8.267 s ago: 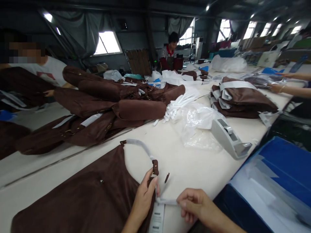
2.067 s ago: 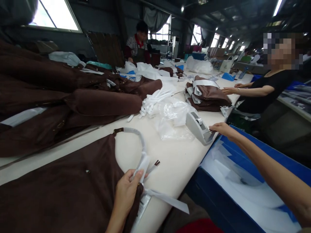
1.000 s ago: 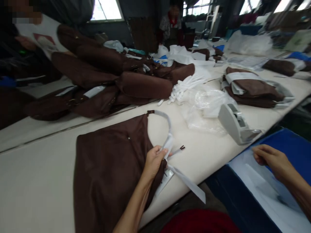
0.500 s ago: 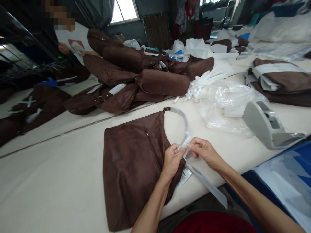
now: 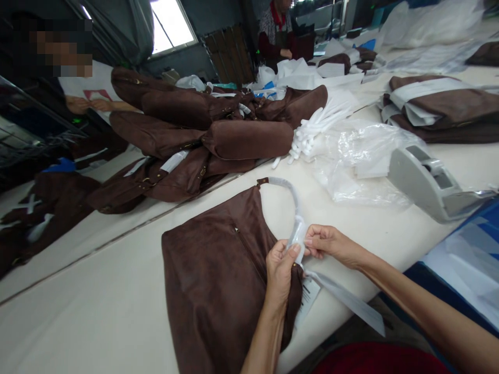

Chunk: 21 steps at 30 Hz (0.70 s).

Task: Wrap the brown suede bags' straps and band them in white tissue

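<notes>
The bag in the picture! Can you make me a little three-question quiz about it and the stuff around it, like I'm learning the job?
1. Pick one. What are the left hand's fingers holding?
A) the window
B) the strap
C) the blue box
2. True or false: the tape dispenser is on the table.
3. Fill in the missing word: the bag is dark ____.

Key:
1. B, where the strap is wrapped in white.
2. True; it sits to the right of the bag.
3. brown
</notes>
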### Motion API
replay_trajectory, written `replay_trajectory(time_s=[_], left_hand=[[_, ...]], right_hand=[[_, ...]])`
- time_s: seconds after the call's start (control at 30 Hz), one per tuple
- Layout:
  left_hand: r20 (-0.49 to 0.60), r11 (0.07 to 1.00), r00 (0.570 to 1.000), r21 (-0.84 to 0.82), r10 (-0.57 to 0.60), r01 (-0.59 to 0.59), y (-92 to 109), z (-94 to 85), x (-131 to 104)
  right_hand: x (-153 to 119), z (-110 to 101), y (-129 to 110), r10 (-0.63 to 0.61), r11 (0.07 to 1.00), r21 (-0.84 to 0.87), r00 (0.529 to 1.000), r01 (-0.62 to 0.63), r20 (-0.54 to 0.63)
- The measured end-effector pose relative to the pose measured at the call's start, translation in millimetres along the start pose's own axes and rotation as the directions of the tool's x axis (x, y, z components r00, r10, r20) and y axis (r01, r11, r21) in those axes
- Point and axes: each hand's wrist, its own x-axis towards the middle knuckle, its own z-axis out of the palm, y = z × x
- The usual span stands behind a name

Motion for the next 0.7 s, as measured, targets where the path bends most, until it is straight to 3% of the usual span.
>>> replay_trajectory(time_s=[0.2, 0.7], left_hand=[[-0.013, 1.000, 1.000, -0.016, -0.025, 0.025, 2.3, -2.0, 1.3], [0.008, 0.994, 0.997, -0.074, -0.078, 0.078, -5.2, -12.0, 7.8]], right_hand=[[4.8, -3.1, -0.5, 0.008, 1.000, 0.028, 0.998, -0.010, 0.058], [14.1, 2.8, 1.8, 0.012, 1.000, -0.008, 0.999, -0.012, 0.042]])
